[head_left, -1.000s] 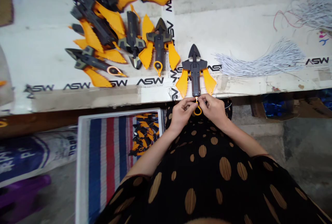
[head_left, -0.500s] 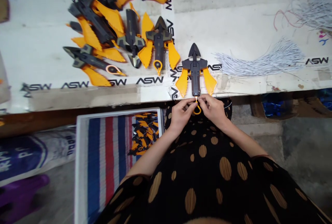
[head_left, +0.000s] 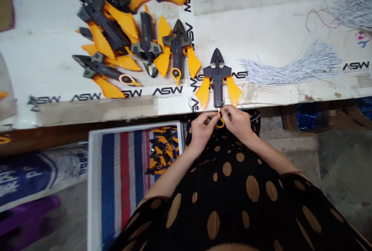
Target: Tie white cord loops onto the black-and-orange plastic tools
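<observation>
A black toy (head_left: 217, 76) with a pointed nose and two orange wings lies face down at the table's front edge. Its orange ring (head_left: 221, 123) hangs past the edge, between my hands. Both sets of fingertips meet at the ring's neck, where a bit of white string (head_left: 219, 110) shows. My left hand (head_left: 203, 127) is closed in a pinch on the left side of it. From the right, my right hand (head_left: 237, 124) pinches too, and a thin white string end sticks out beyond it. The fingers partly cover the string and the ring.
A bundle of white strings (head_left: 293, 67) lies on the white-covered table (head_left: 261, 22), right of the toy. More black-and-orange toys (head_left: 107, 26) are piled at the left. Below stands a box with a striped lining (head_left: 124, 173), with several such toys inside.
The view has shifted slightly. My hands stay at the ring's neck with only tiny finger movements, and the toy lies as before.
</observation>
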Tool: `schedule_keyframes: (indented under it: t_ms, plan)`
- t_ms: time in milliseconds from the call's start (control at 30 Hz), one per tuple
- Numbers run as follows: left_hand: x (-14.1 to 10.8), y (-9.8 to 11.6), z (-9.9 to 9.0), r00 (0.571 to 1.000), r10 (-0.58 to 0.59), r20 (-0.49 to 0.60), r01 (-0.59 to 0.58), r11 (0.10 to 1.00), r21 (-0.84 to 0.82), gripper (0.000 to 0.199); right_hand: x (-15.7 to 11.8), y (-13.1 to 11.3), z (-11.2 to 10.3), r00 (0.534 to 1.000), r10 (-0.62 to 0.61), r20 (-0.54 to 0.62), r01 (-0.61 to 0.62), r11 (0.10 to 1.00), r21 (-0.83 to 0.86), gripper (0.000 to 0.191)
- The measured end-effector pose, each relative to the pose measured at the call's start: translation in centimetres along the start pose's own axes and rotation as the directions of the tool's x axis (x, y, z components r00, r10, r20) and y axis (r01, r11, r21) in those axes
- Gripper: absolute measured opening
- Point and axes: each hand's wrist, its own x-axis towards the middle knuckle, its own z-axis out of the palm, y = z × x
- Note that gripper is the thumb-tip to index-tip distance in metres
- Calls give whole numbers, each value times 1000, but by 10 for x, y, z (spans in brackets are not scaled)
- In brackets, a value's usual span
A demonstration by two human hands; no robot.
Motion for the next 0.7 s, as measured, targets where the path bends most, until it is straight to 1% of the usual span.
schedule_keyframes:
  t_ms: [167,300,367,433,500,567,633,700]
  plan:
    - [-1,0,0,1000,-10,11,10,1000,-18,25,-2,-1,-1,999,-32,29,32,999,22,21]
    - [2,0,-1,999,-34,42,36,998,-43,26,-1,0,-2,1000,-11,30,10,1000,20,21]
    - [4,-1,-2,994,-86,64,94,989,-119,28,2,2,-5,998,-35,49,32,998,61,20]
    - [6,-2,-2,983,-160,94,177,961,-211,32,4,5,-9,990,-102,92,90,987,130,20]
    - [8,-3,-2,968,-217,128,244,934,-262,38,4,7,-13,981,-155,118,136,978,158,22]
    - [10,-3,-3,959,-232,161,268,926,-266,42,4,7,-14,985,-143,100,133,986,99,22]
    - [14,-2,-4,955,-214,206,263,932,-251,42,4,7,-12,990,-123,74,124,992,-5,21]
    - [19,-1,-7,949,-185,254,245,942,-231,41,4,7,-11,985,-149,89,156,985,-78,20]
